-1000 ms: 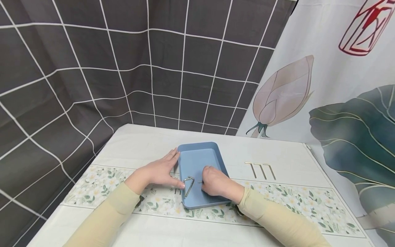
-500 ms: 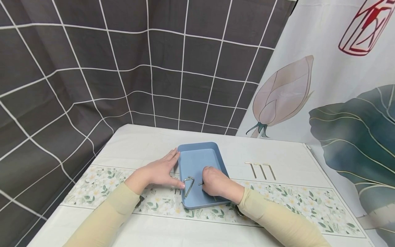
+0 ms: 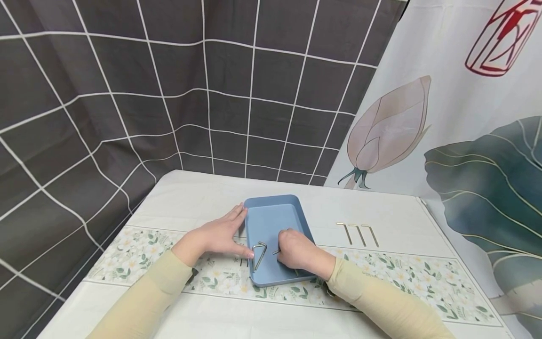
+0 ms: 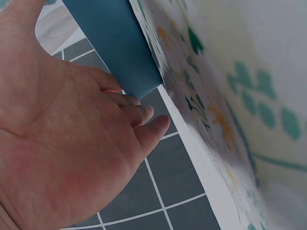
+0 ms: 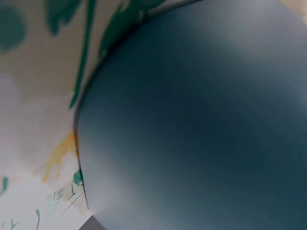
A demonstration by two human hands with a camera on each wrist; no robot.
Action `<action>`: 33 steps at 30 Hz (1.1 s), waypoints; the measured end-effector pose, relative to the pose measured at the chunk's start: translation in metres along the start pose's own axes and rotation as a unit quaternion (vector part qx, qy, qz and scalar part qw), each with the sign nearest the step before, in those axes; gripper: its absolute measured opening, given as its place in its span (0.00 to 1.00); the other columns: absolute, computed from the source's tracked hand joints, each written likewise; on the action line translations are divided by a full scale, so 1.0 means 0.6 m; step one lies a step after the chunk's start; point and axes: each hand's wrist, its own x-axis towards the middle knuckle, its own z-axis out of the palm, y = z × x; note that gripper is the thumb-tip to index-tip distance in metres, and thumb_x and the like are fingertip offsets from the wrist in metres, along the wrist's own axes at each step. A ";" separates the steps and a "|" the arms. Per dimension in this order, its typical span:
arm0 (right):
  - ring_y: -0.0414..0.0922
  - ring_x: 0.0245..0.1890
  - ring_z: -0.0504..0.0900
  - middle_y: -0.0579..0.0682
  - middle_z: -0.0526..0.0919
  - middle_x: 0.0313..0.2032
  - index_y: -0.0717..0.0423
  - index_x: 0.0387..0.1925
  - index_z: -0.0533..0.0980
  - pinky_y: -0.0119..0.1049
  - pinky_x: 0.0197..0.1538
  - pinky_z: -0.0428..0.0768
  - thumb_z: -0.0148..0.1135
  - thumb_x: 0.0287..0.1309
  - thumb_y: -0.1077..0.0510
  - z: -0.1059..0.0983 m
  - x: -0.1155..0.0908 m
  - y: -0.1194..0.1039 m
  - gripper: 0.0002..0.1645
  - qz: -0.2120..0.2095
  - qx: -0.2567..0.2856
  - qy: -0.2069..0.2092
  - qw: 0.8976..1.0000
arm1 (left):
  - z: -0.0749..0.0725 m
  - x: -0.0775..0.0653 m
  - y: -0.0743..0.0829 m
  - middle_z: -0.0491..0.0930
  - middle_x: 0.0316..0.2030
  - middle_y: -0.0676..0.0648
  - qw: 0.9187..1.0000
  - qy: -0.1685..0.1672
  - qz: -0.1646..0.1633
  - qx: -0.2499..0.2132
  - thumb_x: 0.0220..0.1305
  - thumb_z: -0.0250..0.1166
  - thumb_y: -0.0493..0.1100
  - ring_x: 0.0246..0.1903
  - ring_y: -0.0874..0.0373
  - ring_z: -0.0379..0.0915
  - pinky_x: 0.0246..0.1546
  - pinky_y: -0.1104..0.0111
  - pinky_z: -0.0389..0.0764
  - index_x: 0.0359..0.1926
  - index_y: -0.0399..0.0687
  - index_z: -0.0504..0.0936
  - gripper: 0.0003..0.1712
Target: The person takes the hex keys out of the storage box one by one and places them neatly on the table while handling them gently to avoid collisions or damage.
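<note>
A blue rectangular tray (image 3: 271, 216) lies on the table. My left hand (image 3: 222, 235) rests along its left side, fingers spread and straight, thumb at the rim. In the left wrist view, the fingers (image 4: 156, 134) reach along the tray's outer wall (image 4: 122, 48). My right hand (image 3: 294, 247) is inside the tray, its fingers curled round an L-shaped hex key (image 3: 276, 252) that is mostly hidden. Only a short end shows beyond the fingers. Other L-shaped hex keys (image 3: 260, 256) lie at the tray's left side, crossing each other. The right wrist view shows only the tray's outer wall (image 5: 182, 124).
Three hex keys (image 3: 357, 234) lie side by side on the table right of the tray. A white cloth (image 3: 203, 188) with a floral band (image 3: 406, 278) covers the table. Behind it hang a dark checked curtain (image 3: 228, 113) and a white curtain with a flower print (image 3: 387, 127).
The short metal end beyond my right fingers has tilted slightly, and a bit of metal now shows below the right hand. My left hand and the tray have stayed in place.
</note>
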 end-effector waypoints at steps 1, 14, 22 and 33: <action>0.45 0.26 0.74 0.49 0.76 0.23 0.65 0.34 0.82 0.41 0.31 0.82 0.75 0.58 0.66 -0.001 0.000 0.000 0.07 0.000 0.002 0.000 1.000 | 0.000 0.000 0.000 0.34 0.90 0.36 1.000 0.000 0.000 0.001 0.57 0.75 0.81 0.89 0.41 0.32 0.85 0.44 0.56 0.90 0.36 0.43 0.83; 0.44 0.27 0.76 0.49 0.78 0.25 0.64 0.33 0.81 0.41 0.32 0.84 0.77 0.60 0.65 -0.009 -0.004 0.002 0.09 0.017 0.037 -0.005 0.999 | -0.001 0.000 0.001 0.34 0.90 0.37 1.000 0.000 0.001 0.000 0.57 0.75 0.81 0.89 0.42 0.32 0.84 0.44 0.56 0.90 0.36 0.43 0.83; 0.42 0.22 0.78 0.46 0.78 0.22 0.58 0.29 0.79 0.37 0.25 0.82 0.78 0.62 0.63 -0.017 -0.003 0.008 0.12 0.020 0.064 0.001 0.998 | 0.001 0.001 -0.002 0.35 0.90 0.37 1.000 0.002 0.002 0.005 0.57 0.75 0.82 0.89 0.41 0.33 0.84 0.44 0.56 0.90 0.36 0.43 0.83; 0.41 0.21 0.77 0.44 0.77 0.21 0.53 0.26 0.75 0.35 0.25 0.79 0.77 0.61 0.64 -0.040 -0.005 0.015 0.17 0.037 0.081 0.023 0.996 | 0.002 0.001 -0.003 0.35 0.90 0.36 1.000 0.002 0.003 0.011 0.57 0.75 0.82 0.89 0.41 0.33 0.84 0.43 0.56 0.90 0.36 0.43 0.83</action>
